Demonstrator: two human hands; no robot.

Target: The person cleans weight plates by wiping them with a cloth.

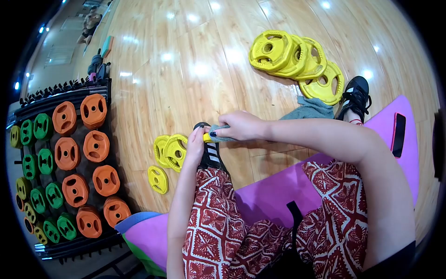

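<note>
My left hand (197, 143) is closed around a yellow weight plate (207, 138), of which only a small edge shows between my hands. My right hand (244, 125) grips a grey cloth (223, 133) and presses it against that yellow edge. Both hands are above my shoe (212, 156), near the small yellow plates (176, 151) on the floor. A second piece of grey cloth (309, 109) lies by the larger overlapping yellow plates (272, 49), farther off to the right. Most of the held plate is hidden by my fingers.
A rack (110, 95) of orange plates (67, 153) and green plates (42, 126) stands at the left. Under my legs is a pink mat (274, 190), with a phone (398, 135) on its right part. A person (91, 22) appears at the far upper left.
</note>
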